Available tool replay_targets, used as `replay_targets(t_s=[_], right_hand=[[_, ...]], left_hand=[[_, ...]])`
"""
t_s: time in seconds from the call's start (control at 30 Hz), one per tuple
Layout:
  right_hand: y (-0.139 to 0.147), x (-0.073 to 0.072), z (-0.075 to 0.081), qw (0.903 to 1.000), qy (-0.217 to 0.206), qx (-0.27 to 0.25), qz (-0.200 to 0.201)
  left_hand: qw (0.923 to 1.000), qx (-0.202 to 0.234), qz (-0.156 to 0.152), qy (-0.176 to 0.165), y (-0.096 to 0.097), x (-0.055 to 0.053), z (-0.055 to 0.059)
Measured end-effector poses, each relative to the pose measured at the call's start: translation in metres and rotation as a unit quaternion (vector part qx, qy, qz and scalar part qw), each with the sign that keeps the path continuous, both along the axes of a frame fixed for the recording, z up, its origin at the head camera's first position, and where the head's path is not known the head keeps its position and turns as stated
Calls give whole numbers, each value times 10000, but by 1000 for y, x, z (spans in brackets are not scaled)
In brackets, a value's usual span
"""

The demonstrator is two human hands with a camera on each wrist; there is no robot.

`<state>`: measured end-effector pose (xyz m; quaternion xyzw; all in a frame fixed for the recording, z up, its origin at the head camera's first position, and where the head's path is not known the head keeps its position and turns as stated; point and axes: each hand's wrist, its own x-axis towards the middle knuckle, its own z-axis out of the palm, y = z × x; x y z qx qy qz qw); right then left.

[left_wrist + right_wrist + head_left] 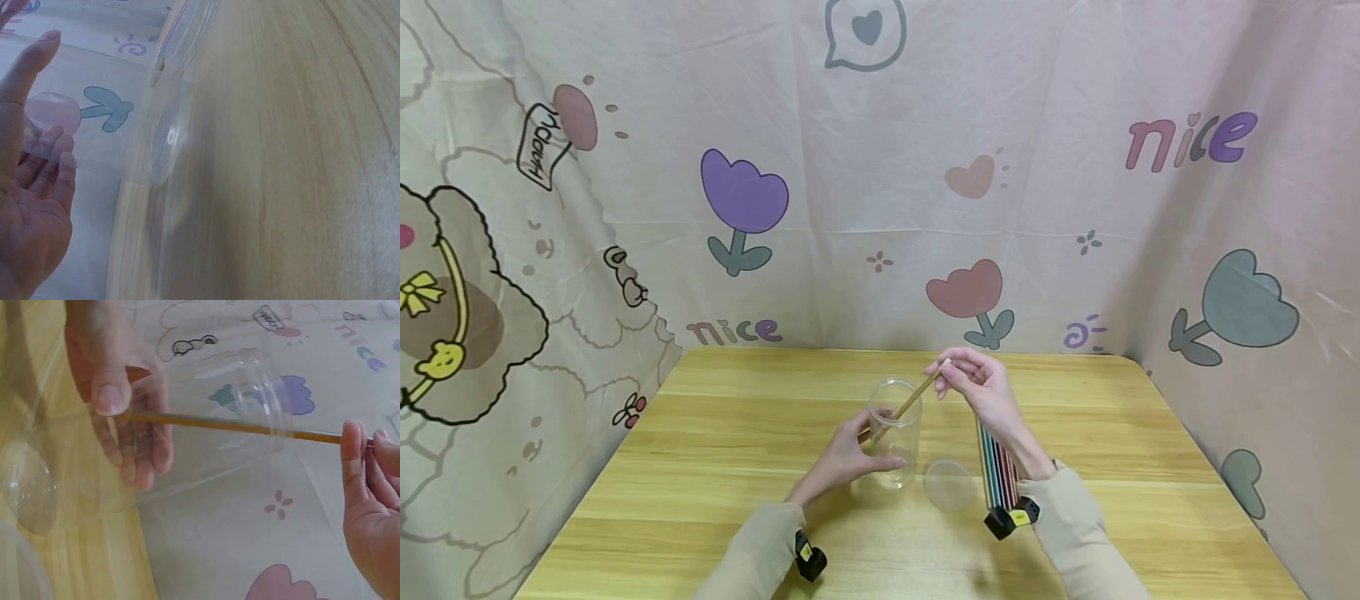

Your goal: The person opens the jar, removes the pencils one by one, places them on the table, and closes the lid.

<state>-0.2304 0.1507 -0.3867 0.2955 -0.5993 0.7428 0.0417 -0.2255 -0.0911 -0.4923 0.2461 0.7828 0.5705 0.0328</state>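
A clear plastic jar [904, 457] stands upright with its mouth open at the top. My left hand [844, 460] grips its side, thumb on the near side and fingers behind the wall, as the right wrist view shows. My right hand [988, 402] pinches one end of a yellow-brown pencil [231, 426] between thumb and fingers. The pencil slants through the jar's mouth, its lower part inside. In the right wrist view its far end lies near the left thumb. Whether the jar's base [170, 134] touches the table cannot be told.
A round translucent lid [950, 485] lies on the wooden table [700, 483], right of the jar. Beside it, partly under my right forearm, several coloured pencils [992, 467] lie in a row. A printed cloth [865, 167] hangs behind the table.
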Motion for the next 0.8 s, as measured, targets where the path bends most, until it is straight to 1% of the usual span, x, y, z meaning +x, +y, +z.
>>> replay_targets(t_s=[0.1, 0.2, 0.37, 0.6, 0.7, 0.8], right_hand=[[5, 1, -1, 9995, 36, -324, 23], [10, 2, -2, 9978, -16, -641, 169], [19, 5, -2, 9917, -40, -1237, 342], [28, 6, 1, 9759, 63, -2141, 414], [32, 5, 0, 9674, 137, -2499, 392], [36, 5, -1, 9568, 117, -2882, 373]], left_hand=[[10000, 4, -3, 0, 0, 0, -1], [10000, 12, 11, -7, 0, 0, -1], [10000, 33, 2, -59, 0, 0, -2], [9999, 39, 27, -145, -1, 0, -2], [9999, 21, 19, -132, -1, 0, -2], [9999, 35, -2, -112, -1, 0, -3]])
